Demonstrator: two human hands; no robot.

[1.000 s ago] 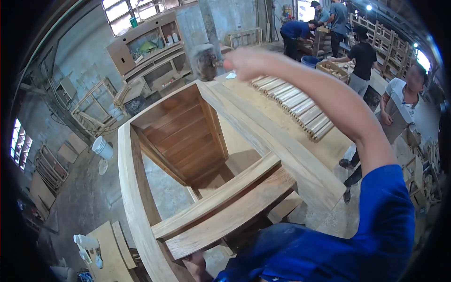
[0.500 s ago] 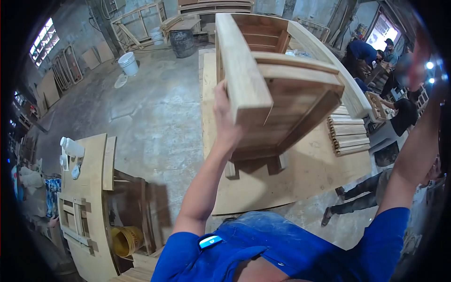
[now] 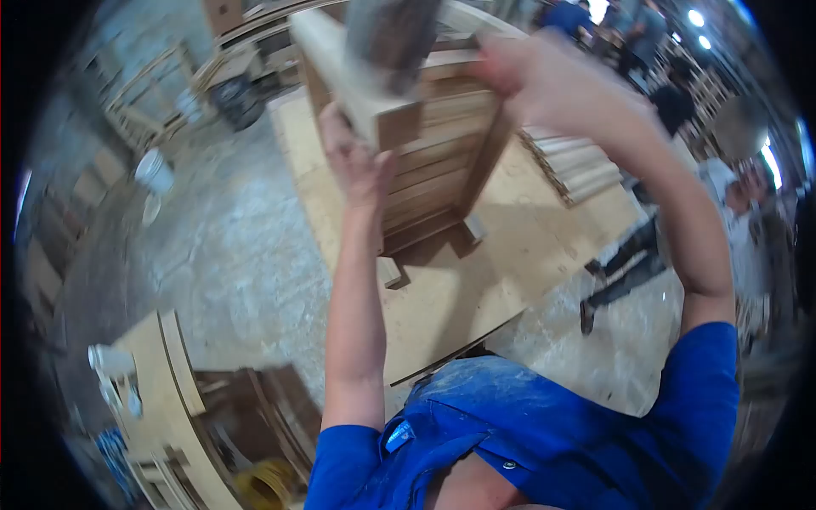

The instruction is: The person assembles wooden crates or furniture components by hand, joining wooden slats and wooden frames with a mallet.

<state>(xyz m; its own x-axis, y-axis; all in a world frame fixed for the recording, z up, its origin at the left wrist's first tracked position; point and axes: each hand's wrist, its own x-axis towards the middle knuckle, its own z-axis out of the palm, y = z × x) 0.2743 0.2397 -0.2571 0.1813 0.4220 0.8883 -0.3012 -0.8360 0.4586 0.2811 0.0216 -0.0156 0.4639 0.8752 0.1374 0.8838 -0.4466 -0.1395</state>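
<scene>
A wooden chair frame (image 3: 450, 127) with slats stands on the plywood tabletop (image 3: 476, 289). One thick pale armrest (image 3: 340, 81) runs along its left side, its square end towards me. My left hand (image 3: 361, 166) grips this armrest near that end, fingers on its outer side and thumb at the end grain. My right hand (image 3: 544, 85), smeared by motion, is closed round the handle of a mallet. The mallet's blurred grey-brown head (image 3: 391, 42) overlaps the top of the armrest in this view and hides part of it.
A bundle of wooden slats (image 3: 574, 166) lies on the tabletop to the right. At lower left is another plywood bench (image 3: 157, 365) with a white container (image 3: 110, 360); a yellow bucket (image 3: 263, 484) is beside it. A white bucket (image 3: 155, 172) stands on the floor. A person's legs (image 3: 625, 272) show at right.
My right hand has swung from high on the right down and left, bringing the mallet over the armrest. My left hand keeps its hold. The view has tilted and shifted.
</scene>
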